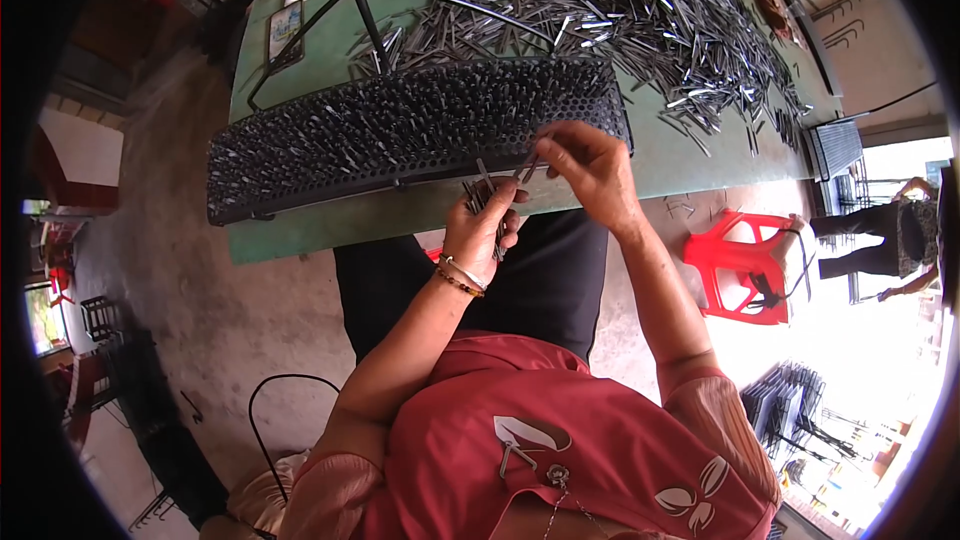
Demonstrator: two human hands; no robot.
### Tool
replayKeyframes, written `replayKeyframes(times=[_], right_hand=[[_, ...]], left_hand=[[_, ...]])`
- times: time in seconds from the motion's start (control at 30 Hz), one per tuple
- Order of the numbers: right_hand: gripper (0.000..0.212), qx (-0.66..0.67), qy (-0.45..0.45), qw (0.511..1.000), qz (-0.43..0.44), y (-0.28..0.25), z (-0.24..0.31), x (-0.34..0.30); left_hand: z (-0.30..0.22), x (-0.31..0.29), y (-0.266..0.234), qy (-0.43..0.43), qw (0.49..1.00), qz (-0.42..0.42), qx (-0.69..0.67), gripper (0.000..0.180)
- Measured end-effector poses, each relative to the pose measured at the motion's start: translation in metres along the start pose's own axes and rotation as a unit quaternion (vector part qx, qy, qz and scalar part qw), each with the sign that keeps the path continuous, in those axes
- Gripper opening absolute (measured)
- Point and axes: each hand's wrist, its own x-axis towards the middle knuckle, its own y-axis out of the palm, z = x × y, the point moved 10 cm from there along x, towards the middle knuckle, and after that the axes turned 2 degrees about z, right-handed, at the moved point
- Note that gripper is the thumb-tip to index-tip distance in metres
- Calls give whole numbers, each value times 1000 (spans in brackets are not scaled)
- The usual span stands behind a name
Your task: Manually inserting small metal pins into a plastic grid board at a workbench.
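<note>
My left hand (pixel 478 227) is closed around a small bunch of thin dark metal strips (pixel 484 190), which stick out past the fingers. In a pinch, my right hand (pixel 595 172) holds one slim metal strip (pixel 531 166) just above the left hand's fingertips. Right behind both hands a long black perforated panel (pixel 395 178) lies tilted along the table's near edge. Many dark strips stand upright in its holes, while bare holes show along its front edge and at its right end. Fingers partly hide how many strips the left hand holds.
A large heap of loose metal strips (pixel 640 15) covers the back of the green table (pixel 670 165). Thin black rods (pixel 365 30) rise behind the panel, near a phone (pixel 285 35). To the right stand a red plastic stool (pixel 740 265) and, beyond it, another person (pixel 900 235).
</note>
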Motion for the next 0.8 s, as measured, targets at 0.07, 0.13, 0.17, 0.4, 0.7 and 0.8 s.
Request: replayKeyframes(times=[0.07,0.13,0.17,0.4,0.7,0.8], right_hand=[[19,-111,-88,987,-76,-15,24,5],[18,-126,-89,985,-76,-16,26,14],[18,-160,-140,975,-66,-12,33,17],[18,-218,-242,945,-7,1,36,28],[18,-279,-302,910,56,9,40,24],[17,-292,-306,905,46,10,39,23]], left_hand=[[4,2,-5,-9,1000,6,6,15],[6,1,-5,-19,1000,13,12,15],[7,0,-2,-29,999,18,23,15],[10,0,-2,-48,998,28,38,15],[15,1,0,-79,994,50,50,16],[18,2,3,-88,992,65,60,16]])
